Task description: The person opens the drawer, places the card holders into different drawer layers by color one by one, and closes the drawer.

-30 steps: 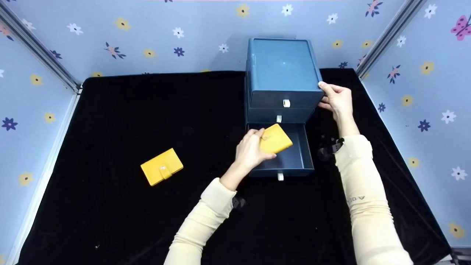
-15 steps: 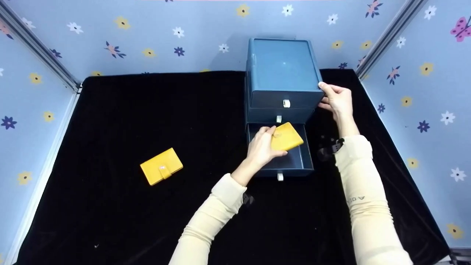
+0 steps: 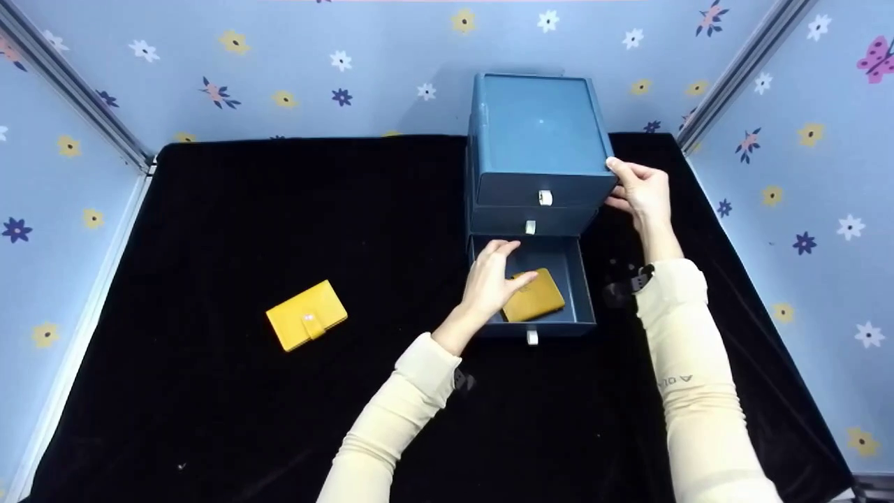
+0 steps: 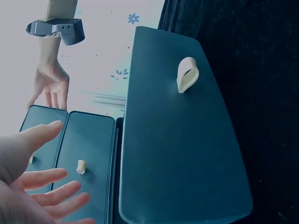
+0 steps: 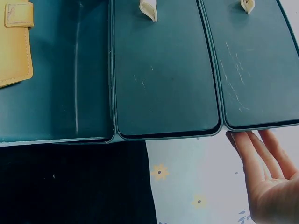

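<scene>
My left hand (image 3: 487,285) hovers over the left side of the pulled-out bottom drawer (image 3: 575,283), thumb and fingers spread with nothing between them. Below it, a small yellow wallet-like case (image 3: 538,302) with a strap lies flat in that drawer; the thumb partly covers it in the head view. My right hand (image 3: 646,199) is at the blue drawer unit's (image 3: 541,126) upper front right corner. Its thumb touches the top edge, and in the right wrist view its straight fingers (image 5: 254,161) press the side. The upper two drawers stand closed.
A second yellow strap-closed case (image 3: 307,316) lies on the black cloth (image 3: 230,405) to the left. Behind the drawer unit rises a flower-patterned wall (image 3: 391,63), with more such walls at both sides. White pull tabs (image 3: 533,338) stick out from the drawer fronts.
The left hand, after moving right over the drawer with the yellow case, has let it go. The case now lies in the drawer. The right hand has stayed in place.
</scene>
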Demonstrator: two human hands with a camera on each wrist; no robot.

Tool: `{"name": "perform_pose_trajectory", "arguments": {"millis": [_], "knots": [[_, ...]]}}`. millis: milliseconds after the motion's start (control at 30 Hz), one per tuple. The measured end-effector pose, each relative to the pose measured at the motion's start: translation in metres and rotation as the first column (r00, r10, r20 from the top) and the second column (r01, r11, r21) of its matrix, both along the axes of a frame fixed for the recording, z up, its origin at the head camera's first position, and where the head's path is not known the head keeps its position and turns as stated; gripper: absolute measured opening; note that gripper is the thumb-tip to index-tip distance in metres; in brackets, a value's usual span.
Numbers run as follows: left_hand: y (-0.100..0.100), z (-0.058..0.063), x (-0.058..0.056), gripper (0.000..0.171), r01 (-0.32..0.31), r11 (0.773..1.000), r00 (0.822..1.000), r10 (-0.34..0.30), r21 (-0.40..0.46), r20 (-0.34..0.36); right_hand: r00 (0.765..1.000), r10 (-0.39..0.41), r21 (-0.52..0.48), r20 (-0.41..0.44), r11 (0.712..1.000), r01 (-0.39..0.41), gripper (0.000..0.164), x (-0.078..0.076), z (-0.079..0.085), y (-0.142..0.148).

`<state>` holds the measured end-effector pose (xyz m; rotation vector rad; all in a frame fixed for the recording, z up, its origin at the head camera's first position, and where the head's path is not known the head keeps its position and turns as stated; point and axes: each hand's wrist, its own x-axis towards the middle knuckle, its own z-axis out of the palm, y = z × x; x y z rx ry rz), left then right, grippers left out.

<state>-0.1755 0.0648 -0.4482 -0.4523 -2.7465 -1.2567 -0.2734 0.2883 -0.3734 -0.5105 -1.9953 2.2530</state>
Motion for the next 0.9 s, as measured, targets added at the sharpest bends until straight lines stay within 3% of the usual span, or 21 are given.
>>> {"name": "perform_pose_trajectory", "arguments": {"millis": [467,900], "knots": [[-0.027,-0.006,0.005,0.043,0.001,0.997,0.998,0.004,0.071,-0.067,1.000,0.002,-0.016,0.000,1.000,-0.002,0.019,0.001,0.000,0.000],[-0.057,-0.010,0.011,0.040,0.023,0.998,0.996,-0.018,0.066,-0.086,1.000,-0.005,0.017,-0.004,1.000,0.005,0.024,0.000,-0.001,0.000]]}}
